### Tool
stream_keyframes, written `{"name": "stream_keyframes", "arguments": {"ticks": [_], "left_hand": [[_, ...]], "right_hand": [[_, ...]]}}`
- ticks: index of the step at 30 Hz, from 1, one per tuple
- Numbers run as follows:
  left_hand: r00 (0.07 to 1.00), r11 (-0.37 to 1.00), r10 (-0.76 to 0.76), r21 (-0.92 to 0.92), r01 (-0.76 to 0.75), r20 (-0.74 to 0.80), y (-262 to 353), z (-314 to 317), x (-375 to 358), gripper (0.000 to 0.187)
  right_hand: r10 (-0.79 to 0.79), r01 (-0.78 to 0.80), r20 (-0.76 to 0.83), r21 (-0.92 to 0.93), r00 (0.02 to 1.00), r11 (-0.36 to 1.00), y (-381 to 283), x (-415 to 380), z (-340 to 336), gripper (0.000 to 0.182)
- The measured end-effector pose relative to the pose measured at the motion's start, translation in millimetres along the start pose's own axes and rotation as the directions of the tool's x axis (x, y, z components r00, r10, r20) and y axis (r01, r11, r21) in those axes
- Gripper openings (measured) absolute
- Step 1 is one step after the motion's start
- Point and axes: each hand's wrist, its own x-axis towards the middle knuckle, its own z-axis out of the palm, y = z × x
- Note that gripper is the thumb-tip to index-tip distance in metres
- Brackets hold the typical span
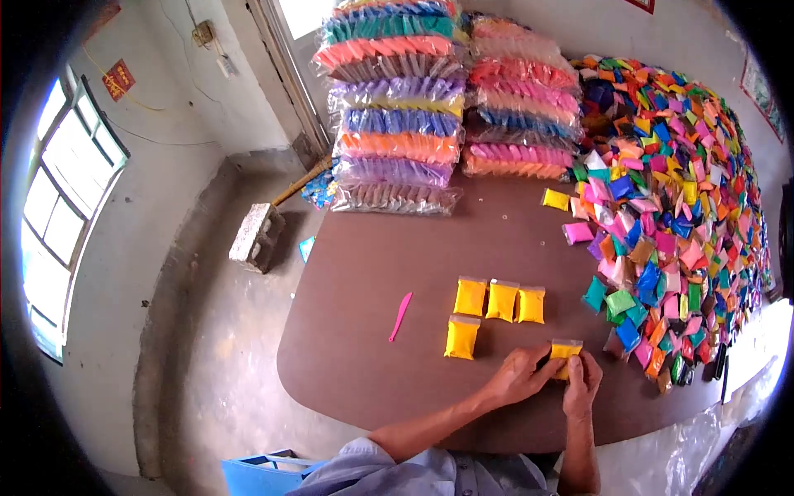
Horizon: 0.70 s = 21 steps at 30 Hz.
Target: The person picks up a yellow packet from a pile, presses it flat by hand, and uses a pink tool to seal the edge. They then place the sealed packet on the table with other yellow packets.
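Observation:
Near the front edge of the brown table, my left hand [523, 374] and my right hand [581, 385] are closed on one small clear packet of yellow stuff [566, 350]. Fingers of both hands cover its lower part. Further in lie more yellow packets: three side by side, a left one [470, 297], a middle one [501, 300] and a right one [531, 305]. Below the left one is another yellow packet [461, 337]. To the left of these rests a pink plastic knife [401, 317], touched by neither hand.
A large heap of small coloured packets [662, 207] covers the table's right side. Two tall stacks of bagged packets, a left stack [397, 124] and a right stack [521, 107], stand at the back. A concrete block [255, 236] and a blue stool [269, 473] are on the floor.

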Motion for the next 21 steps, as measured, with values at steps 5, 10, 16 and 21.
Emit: {"name": "stream_keyframes", "arguments": {"ticks": [5,10,16,21], "left_hand": [[1.0,0.993,0.01,-0.119,-0.008,0.016,0.7,5.8,8.2,0.032],[0.997,0.994,0.003,-0.109,0.005,0.072,-11.0,4.4,6.1,0.035],[1.0,0.993,-0.017,-0.12,0.02,0.026,-18.6,2.9,2.0,0.031],[0.997,0.962,-0.029,-0.269,0.048,0.072,-12.0,-7.2,6.7,0.032]], "right_hand": [[0.008,0.002,-0.151,0.07,0.989,0.998,18.6,-3.6,2.8,0.031],[0.012,-0.042,-0.236,-0.12,0.972,0.992,1.2,-0.9,17.2,0.029],[-0.034,0.024,-0.11,-0.097,0.993,0.995,-3.2,-0.6,17.5,0.03],[-0.089,0.069,-0.094,-0.199,0.992,0.978,-3.4,-1.5,15.6,0.026]]}}
